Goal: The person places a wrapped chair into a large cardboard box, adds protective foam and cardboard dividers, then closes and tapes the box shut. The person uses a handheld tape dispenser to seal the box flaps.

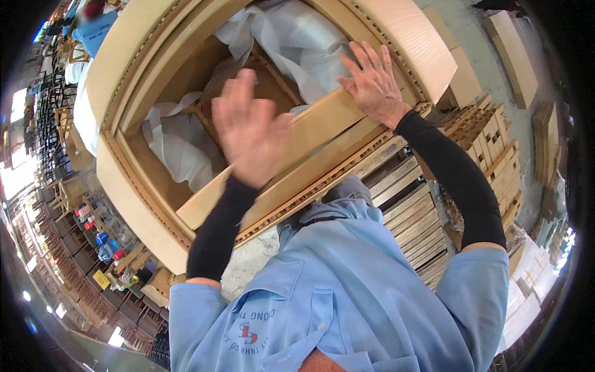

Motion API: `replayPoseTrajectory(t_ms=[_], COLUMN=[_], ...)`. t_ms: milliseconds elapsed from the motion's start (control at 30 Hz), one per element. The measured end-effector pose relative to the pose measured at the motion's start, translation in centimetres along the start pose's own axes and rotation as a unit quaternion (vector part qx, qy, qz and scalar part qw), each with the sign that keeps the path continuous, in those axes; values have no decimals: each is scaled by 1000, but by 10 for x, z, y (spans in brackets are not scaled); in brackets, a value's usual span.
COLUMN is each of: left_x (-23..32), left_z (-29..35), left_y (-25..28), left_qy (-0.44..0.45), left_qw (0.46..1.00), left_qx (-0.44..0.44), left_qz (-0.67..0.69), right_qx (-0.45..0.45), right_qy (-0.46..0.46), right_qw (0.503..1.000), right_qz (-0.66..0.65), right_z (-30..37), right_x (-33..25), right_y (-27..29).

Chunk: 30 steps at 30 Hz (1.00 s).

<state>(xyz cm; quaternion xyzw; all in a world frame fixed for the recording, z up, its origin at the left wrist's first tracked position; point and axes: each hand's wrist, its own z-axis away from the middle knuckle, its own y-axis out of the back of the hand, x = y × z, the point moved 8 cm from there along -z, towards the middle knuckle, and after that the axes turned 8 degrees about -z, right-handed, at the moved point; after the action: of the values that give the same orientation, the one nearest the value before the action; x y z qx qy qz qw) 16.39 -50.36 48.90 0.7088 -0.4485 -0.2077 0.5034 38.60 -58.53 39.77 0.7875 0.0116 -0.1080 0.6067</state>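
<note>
From the head view, looking down past a light-blue shirt, the person's right hand lies flat, fingers spread, pressing on the long cardboard flap that runs across the near side of the big open cardboard box; it grips nothing, only bears down with palm and fingers. The left hand is blurred, raised above the same flap with fingers loosely splayed, open and holding nothing, and I cannot tell whether it touches the card. Inside the box a dark wooden frame shows under loose white foam wrap, which spills up over the box's interior near the right hand's fingertips. The box rests on a slatted wooden pallet, with stacks of cardboard dividers just beside it on the right. To my eye the risks are these: the flap is held on one end only, so it could spring back up; a fold of the foam wrap could get pinched beneath the flap and leave it proud; and pressing hard over the frame's edge might crease or tear the card. The raw corrugated rim also sits close to bare fingers, a likely spot for a cut.
</note>
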Motion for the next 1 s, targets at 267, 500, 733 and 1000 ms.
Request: replayPoseTrajectory(t_ms=[267, 500, 733, 1000], left_x=[28, 76, 78, 74], left_z=[-12, -18, -34, -14], left_y=[-74, -147, -98, -120], left_qy=[-24, 12, -14, -64], left_qw=[995, 980, 996, 996], left_qx=[-87, -198, -88, -45], left_qz=[-48, 25, 0, -51], right_qx=[11, 49, 86, 371], right_qy=[-14, -34, -9, -135], right_qw=[1000, 997, 994, 901], right_qz=[-23, -39, -64, -182], right_z=[-2, 0, 6, 60], right_x=[-1, -1, -9, -19], right_y=[5, 2, 23, 85])
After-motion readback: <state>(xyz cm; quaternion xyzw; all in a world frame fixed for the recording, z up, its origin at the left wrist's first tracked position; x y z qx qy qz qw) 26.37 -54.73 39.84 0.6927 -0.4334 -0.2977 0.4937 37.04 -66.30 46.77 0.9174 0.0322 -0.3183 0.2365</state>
